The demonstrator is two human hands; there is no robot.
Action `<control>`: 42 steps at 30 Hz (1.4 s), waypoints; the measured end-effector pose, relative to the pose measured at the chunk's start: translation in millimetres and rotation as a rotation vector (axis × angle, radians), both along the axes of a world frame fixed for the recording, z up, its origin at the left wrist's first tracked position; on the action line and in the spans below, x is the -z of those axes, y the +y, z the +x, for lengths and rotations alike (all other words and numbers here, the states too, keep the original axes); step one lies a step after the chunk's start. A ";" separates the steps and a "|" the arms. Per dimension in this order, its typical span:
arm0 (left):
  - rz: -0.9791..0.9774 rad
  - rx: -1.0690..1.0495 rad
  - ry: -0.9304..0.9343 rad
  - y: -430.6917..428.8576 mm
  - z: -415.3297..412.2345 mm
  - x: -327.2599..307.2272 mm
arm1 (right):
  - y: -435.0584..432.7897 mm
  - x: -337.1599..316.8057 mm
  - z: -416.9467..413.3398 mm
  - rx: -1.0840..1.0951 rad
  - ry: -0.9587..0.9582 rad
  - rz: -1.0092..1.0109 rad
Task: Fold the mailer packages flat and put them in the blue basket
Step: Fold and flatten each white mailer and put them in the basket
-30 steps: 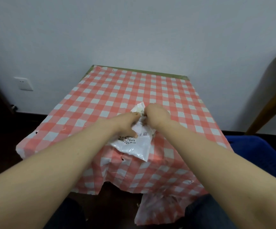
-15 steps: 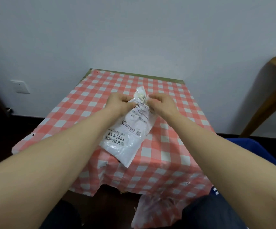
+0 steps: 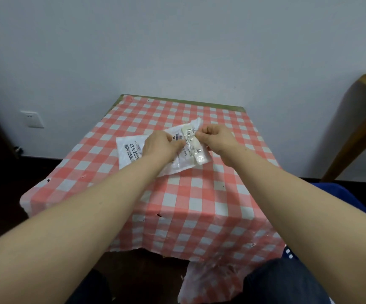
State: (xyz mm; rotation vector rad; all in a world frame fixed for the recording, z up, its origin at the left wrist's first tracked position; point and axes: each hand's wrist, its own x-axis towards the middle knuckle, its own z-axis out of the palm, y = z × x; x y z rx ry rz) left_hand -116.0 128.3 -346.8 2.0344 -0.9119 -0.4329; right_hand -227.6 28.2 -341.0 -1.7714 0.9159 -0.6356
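Note:
A white plastic mailer package (image 3: 129, 150) with a printed label lies on the red and white checked tablecloth (image 3: 199, 194), its long side running left to right. My left hand (image 3: 162, 145) rests on its middle, fingers curled onto the plastic. My right hand (image 3: 216, 138) pinches the mailer's right end near its cream sealing strip (image 3: 194, 145). A blue basket edge (image 3: 339, 194) shows low at the right, mostly hidden behind my right forearm.
The small table stands against a pale wall. A wooden chair back (image 3: 361, 119) rises at the right. A wall socket (image 3: 32, 119) sits low at the left. My knees in dark trousers are under the front edge.
The mailer hung lifted from both hands half a second ago; now it lies down on the cloth, turned sideways with the label end to the left. Both hands have moved farther onto the table.

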 end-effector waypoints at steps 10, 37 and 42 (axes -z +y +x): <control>-0.113 0.005 0.234 -8.0 -1.9 2.6 | -0.6 -5.7 -19.2 -0.103 -0.141 0.361; 0.190 0.121 0.079 15.7 -4.0 -24.4 | 0.5 -1.7 -36.4 0.006 -0.109 0.352; 0.170 0.161 0.179 18.3 -13.0 -17.1 | -10.4 1.8 -27.6 0.183 -0.044 0.007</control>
